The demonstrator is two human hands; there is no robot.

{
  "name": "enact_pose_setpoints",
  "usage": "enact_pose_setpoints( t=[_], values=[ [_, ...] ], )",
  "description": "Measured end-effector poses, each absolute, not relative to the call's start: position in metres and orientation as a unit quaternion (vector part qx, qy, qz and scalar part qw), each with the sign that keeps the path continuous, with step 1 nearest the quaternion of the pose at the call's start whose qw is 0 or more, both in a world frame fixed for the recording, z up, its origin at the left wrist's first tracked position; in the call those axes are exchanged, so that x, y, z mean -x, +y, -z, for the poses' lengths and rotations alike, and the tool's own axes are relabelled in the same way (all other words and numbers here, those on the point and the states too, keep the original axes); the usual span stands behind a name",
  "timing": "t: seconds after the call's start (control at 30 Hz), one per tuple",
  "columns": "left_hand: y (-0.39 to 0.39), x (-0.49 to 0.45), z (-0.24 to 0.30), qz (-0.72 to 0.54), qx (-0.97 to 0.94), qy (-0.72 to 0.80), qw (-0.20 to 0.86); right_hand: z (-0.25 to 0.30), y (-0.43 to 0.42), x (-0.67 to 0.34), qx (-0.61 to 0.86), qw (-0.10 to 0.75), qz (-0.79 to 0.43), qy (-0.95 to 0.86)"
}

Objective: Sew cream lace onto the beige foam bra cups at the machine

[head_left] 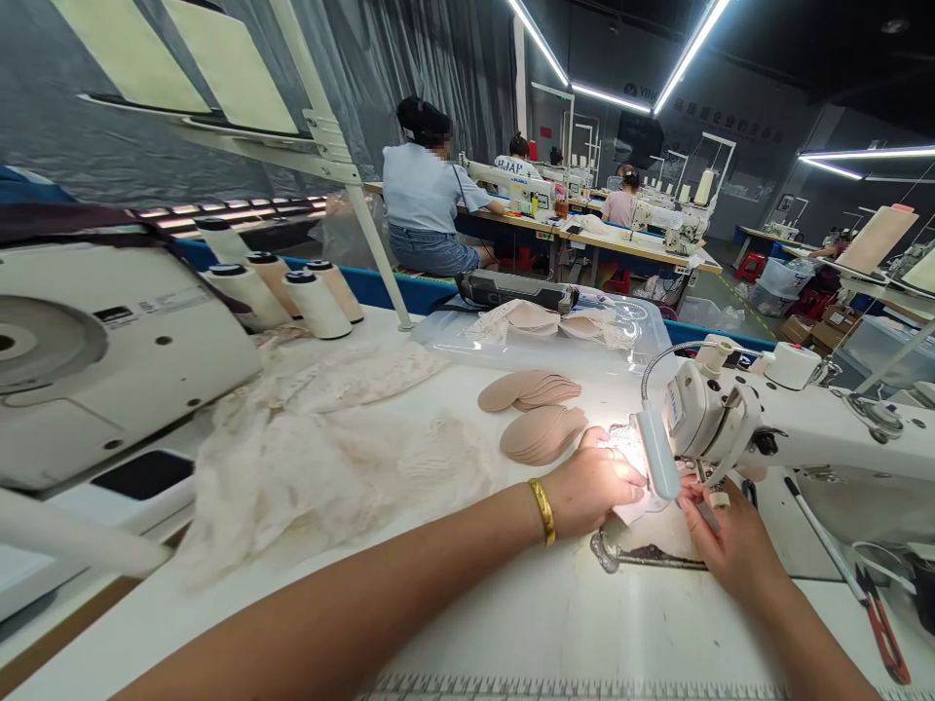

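Observation:
My left hand (pixel 595 484), with a gold bangle on its wrist, rests on a small piece of lace fabric (pixel 628 458) at the needle of the white sewing machine (pixel 766 419), fingers curled and pressing it down under the bright lamp. My right hand (pixel 727 540) lies just right of the needle on the same piece, its fingertips pinched at the cloth's edge. Two stacks of beige bra cups (pixel 541 414) lie just behind my left hand.
A heap of cream lace (pixel 328 458) covers the table's left. Thread cones (pixel 307 297) stand at the back left beside another machine (pixel 109 360). A clear tray (pixel 555 336) holds more cups. Red snips (pixel 880 623) lie at right. Other people sew at far tables.

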State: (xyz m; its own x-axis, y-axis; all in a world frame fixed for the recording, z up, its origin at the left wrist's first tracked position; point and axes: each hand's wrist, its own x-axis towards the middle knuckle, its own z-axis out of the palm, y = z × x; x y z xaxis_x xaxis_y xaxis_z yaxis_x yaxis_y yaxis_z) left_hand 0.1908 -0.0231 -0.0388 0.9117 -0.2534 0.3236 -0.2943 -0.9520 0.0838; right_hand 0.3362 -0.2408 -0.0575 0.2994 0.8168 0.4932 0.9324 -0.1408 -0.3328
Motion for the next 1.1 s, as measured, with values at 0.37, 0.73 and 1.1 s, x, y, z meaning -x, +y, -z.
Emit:
enact_pose_setpoints(
  t=[0.37, 0.73, 1.1],
  values=[
    [-0.033, -0.183, 0.039, -0.19, -0.973, -0.133, 0.013, 0.052, -0.243, -0.333, 0.744, 0.255, 0.06, -0.614],
    [-0.05, -0.173, 0.046, -0.221, -0.962, -0.16, -0.013, 0.053, -0.239, -0.324, 0.703, 0.199, -0.019, -0.683],
    [-0.04, -0.197, 0.051, -0.215, -0.971, -0.104, 0.013, 0.067, -0.231, -0.328, 0.763, 0.183, 0.063, -0.617]
  ],
)
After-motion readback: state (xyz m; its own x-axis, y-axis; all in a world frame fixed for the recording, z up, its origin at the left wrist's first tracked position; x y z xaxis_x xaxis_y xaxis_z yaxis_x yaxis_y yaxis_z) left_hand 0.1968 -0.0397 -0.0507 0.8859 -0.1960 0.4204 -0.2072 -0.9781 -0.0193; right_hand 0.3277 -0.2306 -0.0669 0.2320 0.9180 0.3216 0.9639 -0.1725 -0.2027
